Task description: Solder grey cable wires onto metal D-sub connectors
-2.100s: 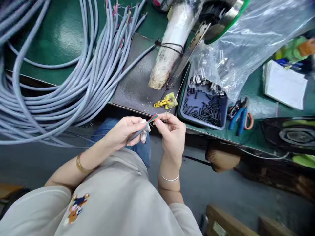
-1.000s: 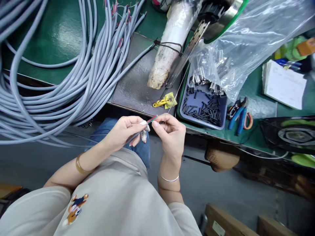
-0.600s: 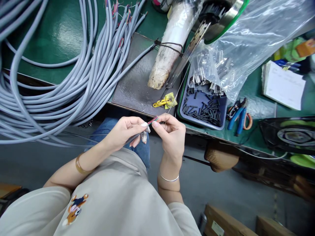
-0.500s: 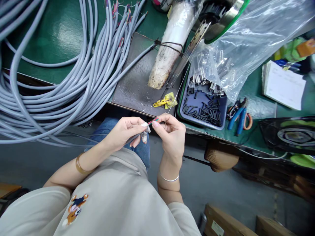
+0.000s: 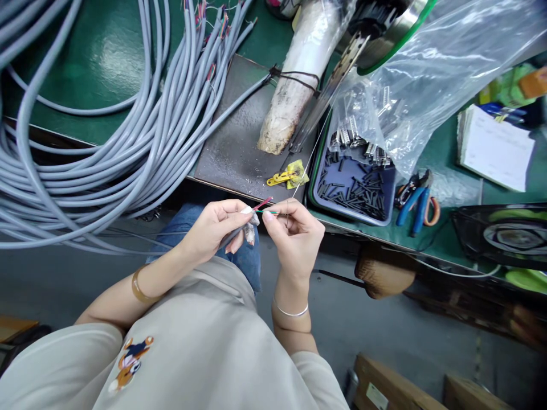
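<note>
My left hand (image 5: 225, 223) is closed around the end of a grey cable (image 5: 231, 237), with whitish wrapping on some fingertips. A reddish wire (image 5: 264, 202) sticks out from that end, pointing up and right. My right hand (image 5: 296, 230) pinches a green wire (image 5: 260, 211) between thumb and forefinger, just right of the left hand. A thin silvery strand (image 5: 302, 177) runs from the right hand up past the tray toward the spool. Most of the cable end is hidden by my left fingers.
A large bundle of grey cables (image 5: 141, 148) covers the left. Ahead are a yellow cutter (image 5: 280, 178), a white wrapped post (image 5: 294, 97) and a metal-green spool (image 5: 410, 34). Rightward stand a tray (image 5: 314, 199) of black tubes, blue-handled pliers (image 5: 420, 204) and a paper stack (image 5: 496, 149).
My right hand has shifted slightly right. The green wire now stands apart from the reddish wire, which points freely upward; before, the wires lay together between my fingers.
</note>
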A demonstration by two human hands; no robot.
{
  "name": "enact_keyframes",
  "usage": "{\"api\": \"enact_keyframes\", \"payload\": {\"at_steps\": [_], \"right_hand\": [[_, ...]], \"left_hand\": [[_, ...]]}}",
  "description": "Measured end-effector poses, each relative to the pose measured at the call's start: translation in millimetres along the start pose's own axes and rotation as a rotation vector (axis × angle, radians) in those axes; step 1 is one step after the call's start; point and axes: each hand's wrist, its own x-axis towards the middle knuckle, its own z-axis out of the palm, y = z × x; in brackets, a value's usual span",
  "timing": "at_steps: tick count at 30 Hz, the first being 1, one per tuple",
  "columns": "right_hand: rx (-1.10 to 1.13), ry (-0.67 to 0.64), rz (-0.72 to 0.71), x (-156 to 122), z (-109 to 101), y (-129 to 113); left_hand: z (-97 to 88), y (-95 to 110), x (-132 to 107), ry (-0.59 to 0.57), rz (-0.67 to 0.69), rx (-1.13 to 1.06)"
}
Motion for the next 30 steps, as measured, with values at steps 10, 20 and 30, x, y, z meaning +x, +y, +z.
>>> {"api": "enact_keyframes", "payload": {"at_steps": [10,20,30], "right_hand": [[0.014,0.000,0.033,-1.8,1.4,3.6],[0.058,-0.016,0.081,0.7,4.4,3.5],[0.098,0.026,0.104,5.2,4.4,4.9]], "left_hand": [[0.2,1.1,-0.5,0.012,0.014,-0.002],[-0.5,-1.8,-0.8,0.029,0.030,0.012],[-4.8,5.9,-1.2,-0.053,-0.038,0.001]]}}
